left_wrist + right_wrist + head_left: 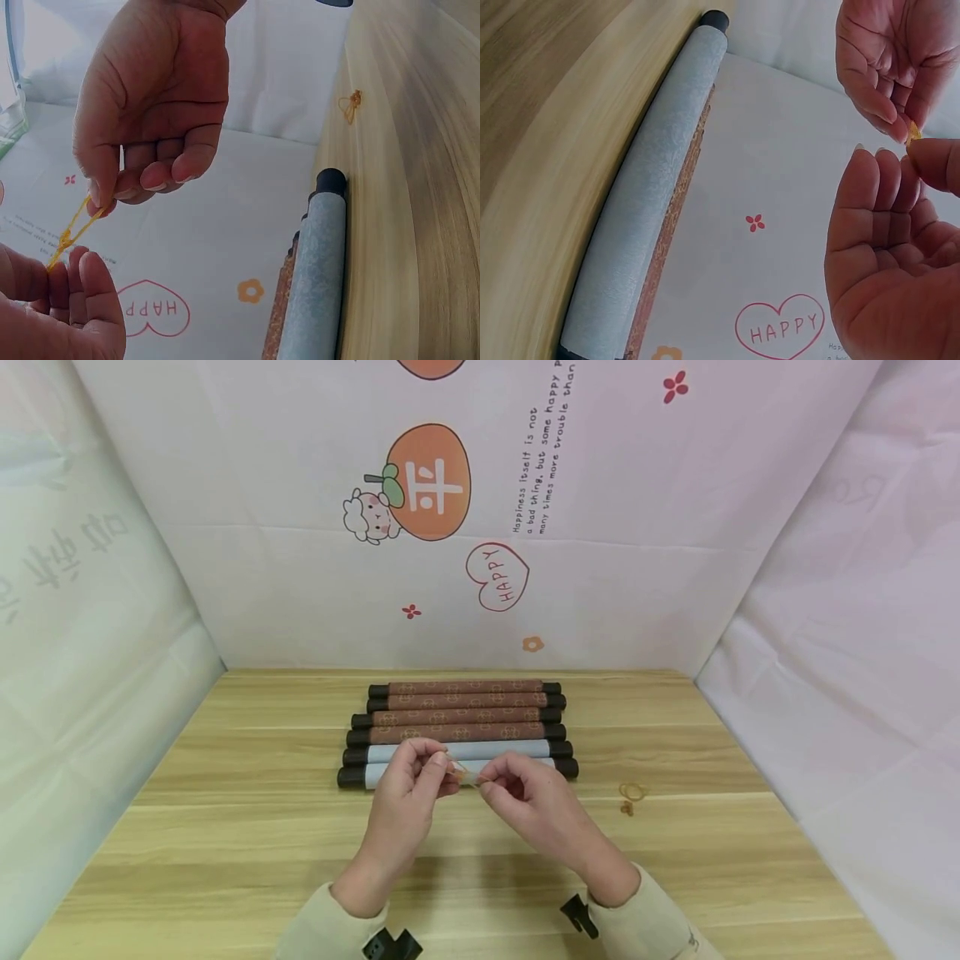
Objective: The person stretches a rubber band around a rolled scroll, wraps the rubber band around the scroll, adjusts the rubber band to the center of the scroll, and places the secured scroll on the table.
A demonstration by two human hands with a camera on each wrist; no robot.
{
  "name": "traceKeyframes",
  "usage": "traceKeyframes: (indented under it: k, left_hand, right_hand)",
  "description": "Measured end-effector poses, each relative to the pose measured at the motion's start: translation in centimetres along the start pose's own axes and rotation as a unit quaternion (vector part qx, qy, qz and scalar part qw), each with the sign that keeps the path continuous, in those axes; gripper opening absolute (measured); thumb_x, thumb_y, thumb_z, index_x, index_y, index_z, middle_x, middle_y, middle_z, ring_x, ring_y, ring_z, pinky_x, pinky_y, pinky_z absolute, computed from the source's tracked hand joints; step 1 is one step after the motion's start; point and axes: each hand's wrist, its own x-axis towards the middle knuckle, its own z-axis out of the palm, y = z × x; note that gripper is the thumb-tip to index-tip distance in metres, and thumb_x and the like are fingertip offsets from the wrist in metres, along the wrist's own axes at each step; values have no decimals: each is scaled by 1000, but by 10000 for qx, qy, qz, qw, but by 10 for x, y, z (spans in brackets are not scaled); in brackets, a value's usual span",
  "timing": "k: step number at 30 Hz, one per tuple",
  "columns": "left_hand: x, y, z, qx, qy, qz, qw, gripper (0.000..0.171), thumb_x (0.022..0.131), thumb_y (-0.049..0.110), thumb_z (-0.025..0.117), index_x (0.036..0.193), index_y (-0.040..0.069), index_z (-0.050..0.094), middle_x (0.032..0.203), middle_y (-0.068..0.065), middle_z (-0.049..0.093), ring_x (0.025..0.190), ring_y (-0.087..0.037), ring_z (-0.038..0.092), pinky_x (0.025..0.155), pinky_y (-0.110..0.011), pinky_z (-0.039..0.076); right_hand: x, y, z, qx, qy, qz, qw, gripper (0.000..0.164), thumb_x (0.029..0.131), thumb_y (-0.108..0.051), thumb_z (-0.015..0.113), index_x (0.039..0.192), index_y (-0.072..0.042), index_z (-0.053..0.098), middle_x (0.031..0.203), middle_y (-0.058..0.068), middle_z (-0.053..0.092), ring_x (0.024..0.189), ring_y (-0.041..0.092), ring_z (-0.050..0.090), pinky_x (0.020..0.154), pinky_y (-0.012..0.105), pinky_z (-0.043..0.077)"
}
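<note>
In the head view, my left hand (pixel 405 793) and right hand (pixel 543 802) meet above the front of a row of rolled scrolls. Stretched between their fingertips is a thin yellow rubber band (pixel 66 238) with a knot in it. The left hand (pixel 75 311) pinches the knotted end in the left wrist view, while the right hand (pixel 161 105) pinches the looped end between thumb and forefinger. Fingers hide most of the band (pixel 913 133) in the right wrist view. Just beneath the hands lie pale blue scrolls (pixel 480 750) with black end caps.
Brown patterned scrolls (pixel 468 716) lie side by side behind the blue ones. A loose yellow loop (pixel 633 791) and a small brownish clump (pixel 627 808) rest on the wooden table (pixel 247 827) at the right. White printed cloth (pixel 622 593) walls the back and sides.
</note>
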Motion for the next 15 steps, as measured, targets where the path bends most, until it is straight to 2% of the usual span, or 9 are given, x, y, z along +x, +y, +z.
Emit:
traceKeyframes:
  k: [4, 9, 12, 15]
  left_hand:
    - [-1, 0, 0, -272, 46, -16, 9996, 18, 112, 14, 45, 123, 0, 49, 110, -18, 60, 103, -23, 69, 93, -32, 60]
    - [0, -1, 0, -547, 92, -165, 9983, 19, 112, 12, 45, 125, -1, 47, 111, -18, 58, 104, -25, 69, 93, -32, 60]
    - [0, -2, 1, -544, 92, -284, 9981, 21, 111, 9, 44, 128, -3, 48, 110, -18, 58, 100, -24, 69, 91, -32, 60]
    - [-1, -4, 1, -249, 42, -359, 9990, 26, 111, 9, 44, 133, -2, 52, 109, -20, 61, 97, -21, 70, 90, -31, 60]
  right_hand:
    - [0, 1, -1, 302, 19, 284, 9991, 7, 104, -17, 62, 105, -13, 67, 84, 1, 65, 67, 13, 59, 59, 26, 52]
    - [0, 0, -1, 947, 80, 639, 9934, 13, 107, -17, 57, 110, -6, 63, 93, 10, 66, 81, 23, 70, 73, 32, 62]
    - [1, 0, -2, 1637, 221, 886, 9823, 16, 107, -16, 55, 112, -2, 59, 105, 14, 67, 87, 23, 71, 77, 34, 63]
    - [1, -1, -2, 2527, 365, 1050, 9611, 14, 107, -13, 52, 112, -1, 54, 112, 13, 66, 85, 18, 70, 77, 33, 63]
